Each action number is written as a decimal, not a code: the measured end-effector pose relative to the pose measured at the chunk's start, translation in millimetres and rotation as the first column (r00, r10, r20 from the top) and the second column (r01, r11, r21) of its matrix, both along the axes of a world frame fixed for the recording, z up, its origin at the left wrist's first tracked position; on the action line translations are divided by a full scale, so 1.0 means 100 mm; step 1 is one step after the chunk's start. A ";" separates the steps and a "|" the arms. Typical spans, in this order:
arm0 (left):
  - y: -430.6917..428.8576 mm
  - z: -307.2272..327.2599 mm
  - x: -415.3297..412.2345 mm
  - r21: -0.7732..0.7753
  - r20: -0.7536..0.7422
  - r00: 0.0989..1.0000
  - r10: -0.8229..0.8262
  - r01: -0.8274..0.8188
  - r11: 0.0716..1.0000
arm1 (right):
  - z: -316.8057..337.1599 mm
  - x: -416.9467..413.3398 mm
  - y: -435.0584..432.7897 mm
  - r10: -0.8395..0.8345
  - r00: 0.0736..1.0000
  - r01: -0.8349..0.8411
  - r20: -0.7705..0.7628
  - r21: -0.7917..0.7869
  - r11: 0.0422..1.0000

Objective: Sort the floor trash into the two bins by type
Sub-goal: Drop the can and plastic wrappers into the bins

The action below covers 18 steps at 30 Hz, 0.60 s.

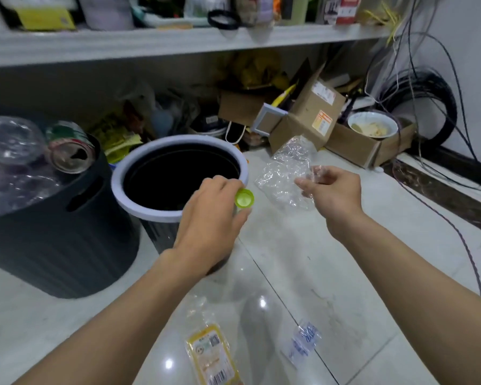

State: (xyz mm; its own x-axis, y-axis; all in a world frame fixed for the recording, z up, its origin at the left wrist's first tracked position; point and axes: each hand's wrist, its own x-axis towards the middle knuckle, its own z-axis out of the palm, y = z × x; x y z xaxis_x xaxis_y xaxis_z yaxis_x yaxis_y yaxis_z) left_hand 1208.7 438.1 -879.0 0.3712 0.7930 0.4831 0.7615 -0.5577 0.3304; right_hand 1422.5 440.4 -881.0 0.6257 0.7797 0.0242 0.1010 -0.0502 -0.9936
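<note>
— Green bottle cap [244, 199]: where is it?
— Just left of frame centre, pinched between the thumb and fingertips of the left hand [211, 215], right at the near right edge of the white-rimmed round bin [184, 139].
— And the right hand [331, 190]?
— Right of centre, fingers curled round one end of a crushed clear plastic bottle [285, 173], held up above the floor tiles [358, 273] and beside that bin.
— The second bin?
— Dark plastic bin [53, 245] at the left edge, touching the round one. Clear bottles [9, 151] are heaped in it, with an opened drinks can [70, 154] lying on top.
— Anything on the floor?
— Two pieces at the bottom of the frame, between the forearms: a yellow-labelled clear wrapper [210, 354] and, to its right, a crumpled clear wrapper with blue print [303, 340]. They lie apart.
</note>
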 end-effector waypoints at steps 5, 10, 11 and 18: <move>0.25 0.23 -0.40 -0.026 -0.009 0.988 0.155 -0.155 0.988 | 0.28 -0.33 0.26 0.085 0.996 -0.087 0.040 0.035 0.996; 0.41 0.20 -0.66 -0.089 -0.048 0.978 0.205 -0.208 0.974 | 0.38 -0.63 0.48 0.132 0.991 -0.131 -0.007 0.036 0.991; 0.43 0.18 -0.70 -0.091 -0.061 0.976 0.209 -0.214 0.973 | 0.38 -0.68 0.52 0.139 0.990 -0.139 -0.014 0.028 0.990; 0.49 0.07 -0.85 -0.130 -0.082 0.977 0.198 -0.208 0.970 | 0.40 -0.90 0.66 0.168 0.986 -0.168 -0.002 0.007 0.986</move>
State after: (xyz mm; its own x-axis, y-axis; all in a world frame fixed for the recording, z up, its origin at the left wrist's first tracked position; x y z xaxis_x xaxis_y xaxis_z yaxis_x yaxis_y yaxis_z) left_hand 1123.4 487.1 -872.1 0.2240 0.9120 0.3437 0.8773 -0.3423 0.3365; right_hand 1332.0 505.9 -841.1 0.4857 0.8736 0.0286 0.1047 -0.0257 -0.9942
